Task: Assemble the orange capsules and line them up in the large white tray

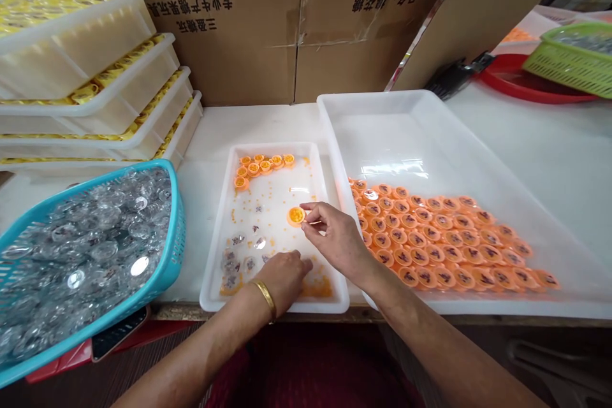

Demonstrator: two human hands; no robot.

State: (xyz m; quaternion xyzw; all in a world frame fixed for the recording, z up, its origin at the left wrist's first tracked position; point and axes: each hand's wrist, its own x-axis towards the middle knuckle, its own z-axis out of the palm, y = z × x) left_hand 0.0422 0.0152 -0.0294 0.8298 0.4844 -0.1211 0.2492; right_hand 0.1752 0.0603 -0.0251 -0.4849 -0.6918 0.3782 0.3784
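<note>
Between the thumb and fingers of my right hand [335, 236] is a small orange cup [296, 215] filled with yellow-orange beads, held over the small white tray [217, 223]. My left hand [285, 279], with a gold bangle on the wrist, is low over the tray's near side. Its fingers curl downward, and what they hold, if anything, is hidden. Several filled orange cups [253, 169] stand at the tray's far left. Clear plastic domes [231, 264] with dark bits lie at its near left. Loose orange beads [319, 287] are heaped near the front edge and scattered elsewhere.
On the right, a large white tray [382, 121] contains rows of orange cups with dark-patterned tops [430, 239]. A blue basket [174, 223] of clear domes stands left, before stacked trays [167, 95] of yellow pieces. Cardboard boxes [248, 70] wall the back; a green basket [564, 57] sits far right.
</note>
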